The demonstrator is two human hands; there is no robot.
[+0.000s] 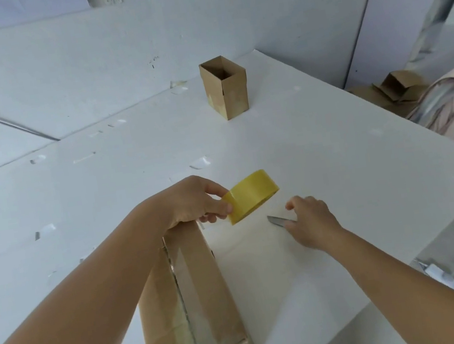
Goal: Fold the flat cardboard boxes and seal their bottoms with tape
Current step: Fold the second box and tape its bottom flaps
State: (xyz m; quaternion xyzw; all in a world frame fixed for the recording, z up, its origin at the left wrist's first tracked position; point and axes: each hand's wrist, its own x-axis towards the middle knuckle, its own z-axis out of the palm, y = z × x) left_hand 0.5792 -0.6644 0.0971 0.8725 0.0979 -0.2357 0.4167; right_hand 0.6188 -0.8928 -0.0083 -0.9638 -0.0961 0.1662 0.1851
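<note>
White table (332, 138) under me: left hand (195, 203) pinches tape roll (250, 196) above box (199, 308); right hand (310, 218) grips blade (275, 220).

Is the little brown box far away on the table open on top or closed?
Open. The small box stands upright on the table, and its top flaps stand up, so you can see down into its dark inside.
</note>
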